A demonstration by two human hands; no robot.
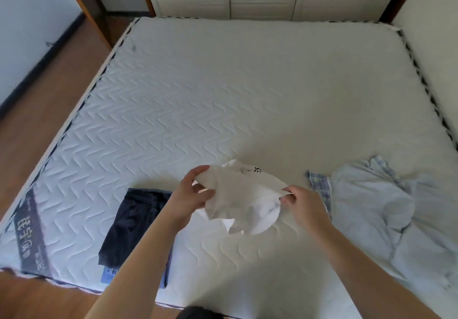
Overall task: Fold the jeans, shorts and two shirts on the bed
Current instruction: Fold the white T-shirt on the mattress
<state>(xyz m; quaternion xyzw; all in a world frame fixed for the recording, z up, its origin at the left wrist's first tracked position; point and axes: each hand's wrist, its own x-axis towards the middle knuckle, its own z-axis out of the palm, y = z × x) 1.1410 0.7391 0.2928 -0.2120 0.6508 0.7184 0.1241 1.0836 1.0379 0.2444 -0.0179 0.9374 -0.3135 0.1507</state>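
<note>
The folded dark garment [135, 222] is being partly covered by the left forearm [148, 249]; the blue item [109, 274] beneath is being mostly hidden, its kind unreadable.

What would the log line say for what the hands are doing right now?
left hand: holds white shirt | right hand: pinches white shirt | dark folded clothes: on mattress | pale blue shirt: crumpled, unfolded

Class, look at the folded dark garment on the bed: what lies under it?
Under the dark garment a blue piece of cloth pokes out at the near edge. Most of it is covered, so what it is cannot be told.
</note>
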